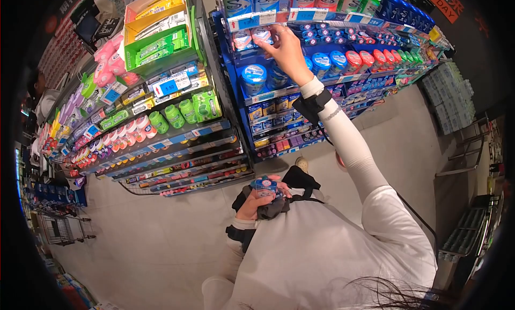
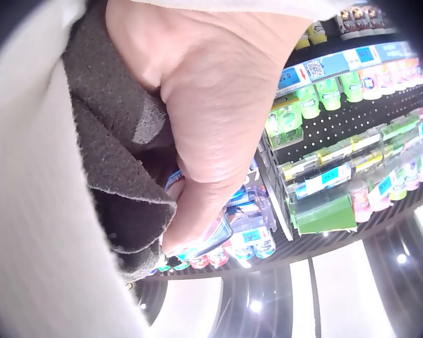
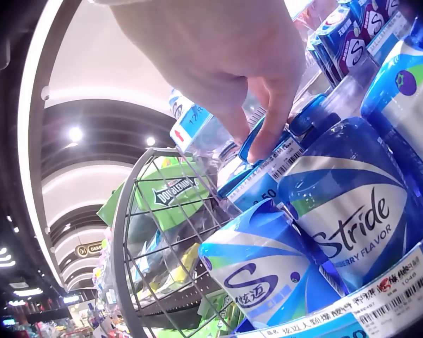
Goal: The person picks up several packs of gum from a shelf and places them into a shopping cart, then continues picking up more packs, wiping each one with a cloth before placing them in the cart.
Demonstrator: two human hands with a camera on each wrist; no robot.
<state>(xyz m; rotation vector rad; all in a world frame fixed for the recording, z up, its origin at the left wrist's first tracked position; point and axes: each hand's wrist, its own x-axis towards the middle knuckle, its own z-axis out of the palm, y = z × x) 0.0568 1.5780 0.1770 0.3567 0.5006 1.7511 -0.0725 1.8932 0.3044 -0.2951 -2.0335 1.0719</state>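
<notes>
In the head view my right hand (image 1: 287, 55) reaches up to the upper part of the blue gum rack. Thumb and fingers are at a small white, red and blue gum pack (image 1: 262, 36) under the price strip. From the right wrist, the fingertips pinch a thin blue-edged pack (image 3: 250, 143), mostly hidden by the hand. Low in front of the body, my left hand (image 1: 252, 207) holds a small blue gum container (image 1: 265, 186) with a clear wrapper. Dark grey cloth (image 2: 120, 169) lies beside the left hand, and the thumb (image 2: 201, 211) crosses over the container.
Blue Stride gum bags (image 3: 359, 204) stand close below the right hand. Round blue tubs (image 1: 254, 76) line the shelf beneath it. A second rack (image 1: 177, 135) with green gum boxes stands at left. A shopping cart (image 1: 61, 229) and stacked bottle packs (image 1: 448, 95) flank the floor.
</notes>
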